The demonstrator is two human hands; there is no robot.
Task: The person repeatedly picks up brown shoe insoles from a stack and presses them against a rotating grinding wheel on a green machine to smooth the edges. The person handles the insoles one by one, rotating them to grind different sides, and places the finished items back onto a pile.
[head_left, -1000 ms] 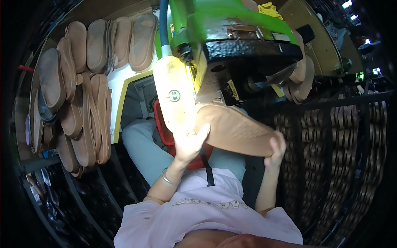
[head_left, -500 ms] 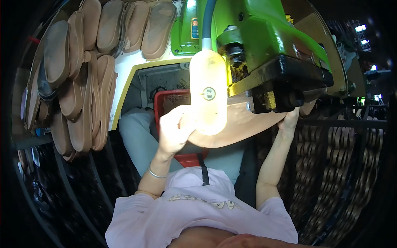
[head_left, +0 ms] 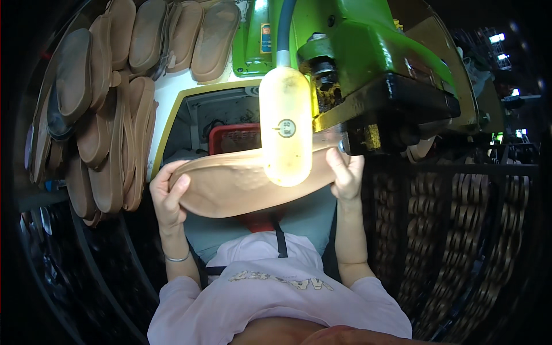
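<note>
Since the earlier frame, we have brought the sole (head_left: 230,190) leftward, out from under the machine (head_left: 374,46), and our left hand (head_left: 168,194) has shifted out to its left end. The sole is held up in front of us, above the lap, its long axis running left to right with the right end tilted higher. It lies directly between our two hands; our right hand (head_left: 348,177) is the nearer to the machine's black underside, though in that dark corner we can't be sure whether anything touches. The fingers pinch the sole at both ends, thumbs on the face towards us. It is tan and smooth, with a shallow hollow and small bumps. The lit lamp (head_left: 286,103) hides part of it. Beyond are a red basket (head_left: 227,132) and, leftward, piled soles (head_left: 141,115) on the table (head_left: 165,96).
</note>
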